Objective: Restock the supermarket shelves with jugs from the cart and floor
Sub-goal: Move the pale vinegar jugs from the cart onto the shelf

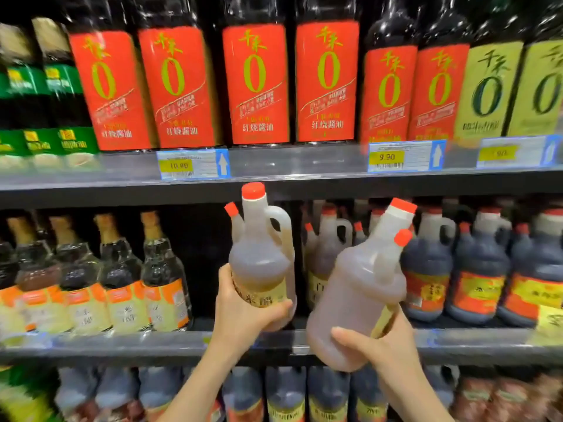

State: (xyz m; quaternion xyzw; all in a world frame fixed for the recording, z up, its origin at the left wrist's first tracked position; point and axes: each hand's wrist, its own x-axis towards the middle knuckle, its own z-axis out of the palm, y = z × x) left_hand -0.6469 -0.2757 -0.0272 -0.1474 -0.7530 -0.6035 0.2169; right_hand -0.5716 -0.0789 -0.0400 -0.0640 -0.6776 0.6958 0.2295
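- Left hand (pixel 240 312): grip closed round the lower body of the left jug (pixel 262 263), at its label.
- Left jug is upright and amber, with a red cap and its handle facing right. It is held in front of the middle shelf (pixel 152 342), base just above the shelf's front lip.
- Its cap overlaps the front rail of the top shelf (pixel 289 184) in this view. Whether the two touch cannot be told.
- Right hand (pixel 387 345): grip holds the right jug (pixel 362 296) near its base, with the thumb laid across the front.
- Right jug is tilted, neck leaning up and to the right. Its base hangs below the middle shelf's lip, outside the shelf.
- The two held jugs are near each other but apart.
- Open room: a dark slot (pixel 207 263) on the middle shelf, between the bottles (pixel 161 275) on the left and the pale jugs (pixel 326 248) on the right. The left jug sits at the slot's right side.
- Right of the pale jugs is a tight row of dark jugs (pixel 426 269). The right jug's cap sits in front of the nearest one.
- Top shelf is packed with red bottles (pixel 256 83), and tags (pixel 193 164) hang on its rail.
- More jugs (pixel 286 394) fill the shelf below the arms.
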